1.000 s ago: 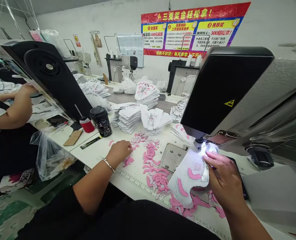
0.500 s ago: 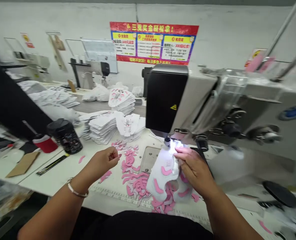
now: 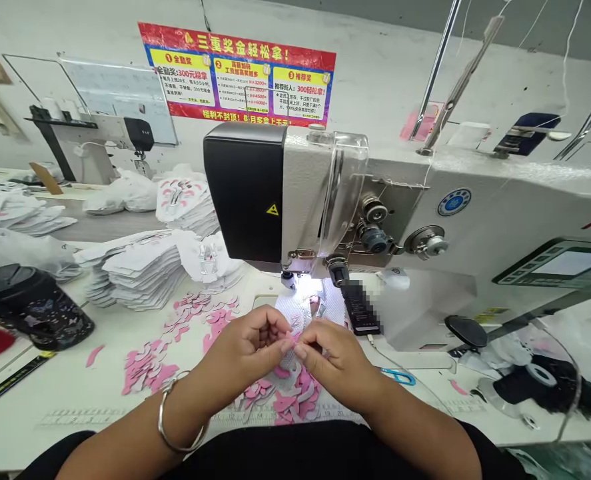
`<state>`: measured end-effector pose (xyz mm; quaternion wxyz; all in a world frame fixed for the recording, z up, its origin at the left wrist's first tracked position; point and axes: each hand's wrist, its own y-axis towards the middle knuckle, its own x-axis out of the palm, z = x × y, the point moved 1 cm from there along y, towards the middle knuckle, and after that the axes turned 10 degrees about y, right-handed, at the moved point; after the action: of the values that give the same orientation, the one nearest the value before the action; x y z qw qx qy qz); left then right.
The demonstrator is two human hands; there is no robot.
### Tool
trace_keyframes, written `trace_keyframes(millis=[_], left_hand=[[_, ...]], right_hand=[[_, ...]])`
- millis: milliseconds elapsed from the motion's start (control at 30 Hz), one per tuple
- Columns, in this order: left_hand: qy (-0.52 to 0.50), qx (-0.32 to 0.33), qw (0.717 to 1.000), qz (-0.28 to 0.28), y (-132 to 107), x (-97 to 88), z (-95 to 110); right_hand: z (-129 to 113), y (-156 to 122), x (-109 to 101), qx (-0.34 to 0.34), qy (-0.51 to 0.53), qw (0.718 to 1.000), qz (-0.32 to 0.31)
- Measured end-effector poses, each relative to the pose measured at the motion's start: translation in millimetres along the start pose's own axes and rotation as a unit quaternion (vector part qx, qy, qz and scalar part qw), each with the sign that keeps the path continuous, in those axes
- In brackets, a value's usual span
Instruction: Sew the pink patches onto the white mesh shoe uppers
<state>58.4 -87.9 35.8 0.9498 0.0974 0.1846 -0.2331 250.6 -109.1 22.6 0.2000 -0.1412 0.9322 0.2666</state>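
My left hand (image 3: 255, 343) and my right hand (image 3: 332, 357) meet in front of the sewing machine (image 3: 305, 207), fingertips pinched together. Between them shows a bit of a small pink fabric piece (image 3: 291, 337), mostly covered by the fingers. Just beyond, a white mesh fabric panel (image 3: 288, 307) lies under the lit needle area, partly hidden by my hands. Loose curved pink pieces (image 3: 298, 393) are heaped below my hands, and more pink pieces (image 3: 148, 367) spread over the table to the left.
Stacks of white panels (image 3: 140, 270) stand at the left behind the pink pieces. A black patterned tumbler (image 3: 40, 310) is at far left. A phone (image 3: 362, 307) and a blue-handled tool (image 3: 399, 377) lie right of my hands. A thread cone (image 3: 540, 373) sits farther right.
My left hand has moved right to meet my right hand. My right hand has left the panel at the needle and come down toward me. The view has turned right.
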Motion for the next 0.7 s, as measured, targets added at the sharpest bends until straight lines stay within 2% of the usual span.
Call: trace_keyframes(millis=[67, 133, 267, 333, 433, 500, 700], left_hand=[[-0.038, -0.036, 0.999, -0.005, 3, -0.1, -3], [-0.014, -0.046, 0.999, 0.024, 9, -4.5, -4], [0.03, -0.06, 0.99, 0.126, 30, -15.3, -8], [0.016, -0.064, 0.986, 0.151, 43, -14.6, -12], [-0.016, -0.075, 0.987, 0.143, 57, -6.9, -17], [-0.016, -0.084, 0.987, 0.136, 62, -2.1, -20], [0.077, -0.091, 0.983, 0.141, 65, -1.9, -19]], right_hand=[[3, 3, -2, -0.018, 0.011, 1.0, 0.018], [9, 8, -4, -0.052, -0.005, 0.998, 0.034], [27, 17, -15, -0.127, -0.152, 0.974, 0.114], [38, 20, -19, -0.132, -0.227, 0.958, 0.113], [50, 19, -19, -0.149, -0.278, 0.945, 0.09], [55, 18, -17, -0.17, -0.285, 0.938, 0.097], [63, 17, -14, -0.206, -0.268, 0.934, 0.119]])
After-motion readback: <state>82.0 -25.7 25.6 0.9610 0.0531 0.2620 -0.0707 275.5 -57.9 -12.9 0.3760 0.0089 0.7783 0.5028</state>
